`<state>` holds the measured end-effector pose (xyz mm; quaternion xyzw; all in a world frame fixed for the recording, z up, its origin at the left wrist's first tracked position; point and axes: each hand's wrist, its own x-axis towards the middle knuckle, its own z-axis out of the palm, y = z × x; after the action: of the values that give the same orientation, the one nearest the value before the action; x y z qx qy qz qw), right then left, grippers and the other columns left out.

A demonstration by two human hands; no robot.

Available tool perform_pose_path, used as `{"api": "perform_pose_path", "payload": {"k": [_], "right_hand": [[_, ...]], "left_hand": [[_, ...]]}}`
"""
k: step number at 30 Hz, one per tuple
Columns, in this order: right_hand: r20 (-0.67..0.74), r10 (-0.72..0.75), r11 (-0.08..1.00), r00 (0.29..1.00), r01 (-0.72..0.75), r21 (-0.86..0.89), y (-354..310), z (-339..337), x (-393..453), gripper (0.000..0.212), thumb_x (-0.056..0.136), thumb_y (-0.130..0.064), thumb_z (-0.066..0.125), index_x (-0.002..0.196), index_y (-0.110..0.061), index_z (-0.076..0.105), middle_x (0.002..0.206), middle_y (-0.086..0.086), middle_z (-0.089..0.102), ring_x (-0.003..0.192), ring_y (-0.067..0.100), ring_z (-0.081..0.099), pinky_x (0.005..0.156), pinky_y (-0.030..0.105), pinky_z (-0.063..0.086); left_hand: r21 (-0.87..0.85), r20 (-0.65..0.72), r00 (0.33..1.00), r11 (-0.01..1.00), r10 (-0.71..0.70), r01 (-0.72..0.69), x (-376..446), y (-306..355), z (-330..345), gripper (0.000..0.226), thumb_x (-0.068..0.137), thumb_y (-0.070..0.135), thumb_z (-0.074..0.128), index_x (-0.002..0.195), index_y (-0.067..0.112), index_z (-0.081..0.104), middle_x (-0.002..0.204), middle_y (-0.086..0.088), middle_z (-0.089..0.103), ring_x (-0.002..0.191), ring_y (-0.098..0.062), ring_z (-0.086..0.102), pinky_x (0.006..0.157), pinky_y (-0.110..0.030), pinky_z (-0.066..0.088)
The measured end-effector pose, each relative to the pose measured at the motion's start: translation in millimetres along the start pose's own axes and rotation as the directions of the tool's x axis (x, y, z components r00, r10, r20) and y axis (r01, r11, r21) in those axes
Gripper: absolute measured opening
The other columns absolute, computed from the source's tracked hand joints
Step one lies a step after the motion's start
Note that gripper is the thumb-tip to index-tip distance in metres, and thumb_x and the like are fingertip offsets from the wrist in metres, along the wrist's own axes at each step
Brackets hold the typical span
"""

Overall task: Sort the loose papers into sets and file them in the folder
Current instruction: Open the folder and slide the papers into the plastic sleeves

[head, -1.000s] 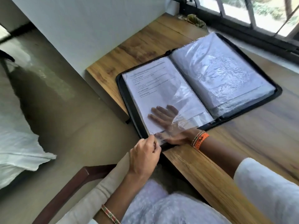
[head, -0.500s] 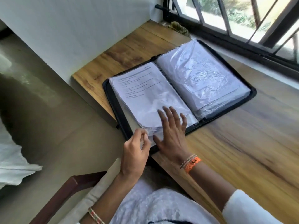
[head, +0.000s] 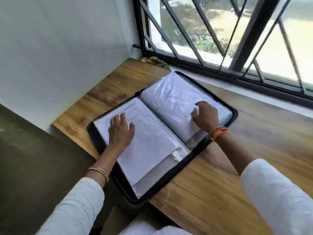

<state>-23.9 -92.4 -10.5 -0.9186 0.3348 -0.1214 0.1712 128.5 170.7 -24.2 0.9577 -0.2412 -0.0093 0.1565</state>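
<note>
Head view: both hands flat, fingers spread, left [head: 120, 131] and right [head: 205, 116] on folder [head: 234, 114] pages

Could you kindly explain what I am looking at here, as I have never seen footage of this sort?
There is no machine: a person wears a camera on the head, so you look down along their arms. An open black zip folder lies on a wooden desk beside a barred window. The left hand rests flat on the printed page on the left side. The right hand rests on the stack of plastic sleeves on the right, fingers bent; whether it has a grip on a sleeve edge is unclear. A crumpled cloth lies in the corner.
</note>
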Motion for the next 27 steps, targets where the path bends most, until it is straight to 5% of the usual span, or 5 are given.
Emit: {"api": "perform_pose_path", "payload": {"k": [8,16,23,25,27], "right_hand": [[-0.025,0.440,0.897,0.898,-0.441,-0.037,81.1,-5.6,66.2,0.031,0.090,-0.014,0.046,0.118,-0.012,0.059,0.127,0.014,0.055,0.117,0.037,0.048,0.097,0.047,0.040],[0.228,0.430,0.896,0.874,-0.445,0.014,100.8,-28.1,97.6,0.042,0.097,-0.045,0.045,0.100,-0.009,0.066,0.109,0.016,0.065,0.095,0.030,0.057,0.078,0.032,0.042],[-0.373,0.294,0.934,0.880,-0.348,-0.083,81.9,-122.3,110.8,0.034,0.096,-0.028,0.040,0.108,-0.020,0.071,0.113,0.008,0.069,0.104,0.031,0.061,0.095,0.043,0.037],[-0.509,0.141,0.957,0.849,-0.248,-0.149,76.1,-166.4,106.7,0.032,0.097,-0.027,0.043,0.103,-0.014,0.072,0.101,0.013,0.072,0.093,0.033,0.064,0.089,0.042,0.040],[-0.579,-0.037,0.948,0.814,-0.155,-0.277,67.0,-193.4,88.6,0.030,0.098,-0.029,0.046,0.096,-0.012,0.070,0.085,0.016,0.071,0.079,0.035,0.064,0.069,0.037,0.041]], "left_hand": [[0.037,0.514,0.813,0.940,0.275,-0.341,97.0,81.5,33.3,0.073,0.096,0.057,0.028,0.152,0.023,-0.003,0.159,-0.011,-0.012,0.146,-0.028,-0.009,0.113,-0.057,0.005],[0.050,0.433,0.841,0.924,0.323,-0.380,96.2,83.8,64.7,0.127,0.037,0.085,-0.037,0.148,0.026,-0.021,0.155,-0.007,-0.027,0.145,-0.027,-0.019,0.111,-0.060,-0.004],[-0.176,0.505,0.657,0.812,0.559,-0.556,84.7,130.4,64.3,0.091,0.079,0.068,0.013,0.152,0.016,0.001,0.160,-0.011,-0.004,0.147,-0.025,0.002,0.116,-0.043,0.009],[-0.517,0.519,0.558,0.758,0.648,-0.399,71.6,150.5,56.5,0.057,0.097,0.045,0.037,0.147,0.018,0.030,0.154,-0.005,0.028,0.142,-0.021,0.026,0.112,-0.035,0.026],[-0.777,0.577,0.545,0.614,0.609,0.138,55.6,164.5,48.0,0.032,0.101,0.025,0.044,0.132,0.022,0.048,0.135,-0.002,0.050,0.125,-0.021,0.048,0.096,-0.034,0.044]]}}
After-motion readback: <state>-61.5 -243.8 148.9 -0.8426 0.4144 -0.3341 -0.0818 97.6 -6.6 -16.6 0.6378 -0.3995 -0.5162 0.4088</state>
